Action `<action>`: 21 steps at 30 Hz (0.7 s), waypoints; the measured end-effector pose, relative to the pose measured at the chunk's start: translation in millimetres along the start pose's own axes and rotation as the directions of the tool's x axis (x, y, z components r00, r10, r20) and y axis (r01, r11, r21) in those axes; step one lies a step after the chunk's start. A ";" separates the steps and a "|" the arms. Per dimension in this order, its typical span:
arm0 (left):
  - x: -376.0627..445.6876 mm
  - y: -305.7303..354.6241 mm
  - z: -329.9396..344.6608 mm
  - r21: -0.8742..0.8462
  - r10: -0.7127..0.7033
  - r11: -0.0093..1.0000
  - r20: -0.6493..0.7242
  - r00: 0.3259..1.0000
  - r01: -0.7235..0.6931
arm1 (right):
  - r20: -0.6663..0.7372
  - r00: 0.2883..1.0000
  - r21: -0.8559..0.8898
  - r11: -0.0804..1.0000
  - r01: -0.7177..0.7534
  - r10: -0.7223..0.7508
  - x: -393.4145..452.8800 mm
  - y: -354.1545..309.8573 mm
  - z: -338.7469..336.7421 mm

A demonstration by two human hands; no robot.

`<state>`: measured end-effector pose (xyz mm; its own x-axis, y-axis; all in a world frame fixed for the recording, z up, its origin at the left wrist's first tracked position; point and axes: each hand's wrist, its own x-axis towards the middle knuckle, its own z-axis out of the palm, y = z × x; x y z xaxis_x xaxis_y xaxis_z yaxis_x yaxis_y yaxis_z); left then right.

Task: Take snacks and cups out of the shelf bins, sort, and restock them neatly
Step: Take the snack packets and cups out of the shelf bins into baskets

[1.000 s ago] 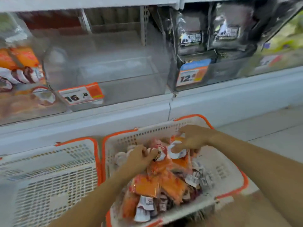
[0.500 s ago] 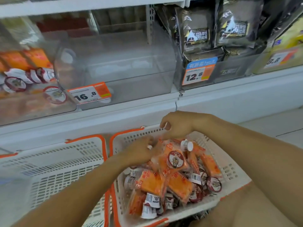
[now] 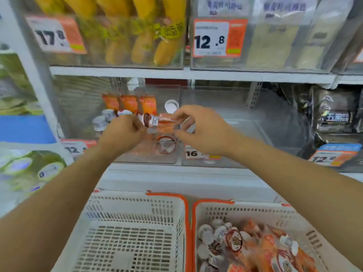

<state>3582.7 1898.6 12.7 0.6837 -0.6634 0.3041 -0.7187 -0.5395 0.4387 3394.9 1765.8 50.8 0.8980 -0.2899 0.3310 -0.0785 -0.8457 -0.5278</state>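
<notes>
Orange-and-white snack pack (image 3: 158,122) with a dark round label, held level between left hand (image 3: 122,134) and right hand (image 3: 202,129), fingers of both pinching its ends, right at the clear bin (image 3: 137,154). Open room in the neighbouring bin (image 3: 255,122). Below, white basket (image 3: 127,205) beside snack-filled basket (image 3: 255,210).

Both hands hold 1 orange snack pack (image 3: 164,123) before a clear shelf bin (image 3: 149,154): the left hand (image 3: 122,134) grips its capped end, the right hand (image 3: 198,130) pinches the other. Below, 2 white baskets sit side by side, the left basket (image 3: 135,201) bare, the right basket (image 3: 255,210) holding cups and packs.
</notes>
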 end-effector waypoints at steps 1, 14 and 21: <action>6.3 -16.8 -1.4 0.040 -0.039 0.998 0.027 0.999 0.038 | 0.030 0.999 -0.035 0.999 0.019 -0.018 21.5 -4.5 9.9; 94.4 -110.6 0.8 -0.048 -0.033 0.998 0.305 0.952 0.050 | 0.565 0.735 -0.598 0.799 0.053 0.374 212.6 47.6 79.1; 125.6 -118.7 21.8 0.312 -0.037 0.930 0.603 0.797 -0.193 | 0.650 0.633 -0.611 0.784 0.108 0.420 239.6 66.3 106.5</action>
<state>3751.2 1868.0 -19.6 0.4949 -0.8215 -0.2834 -0.8402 -0.5356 0.0853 3650.9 1688.0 11.8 0.8171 -0.2475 -0.5207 -0.2293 -0.9682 0.1003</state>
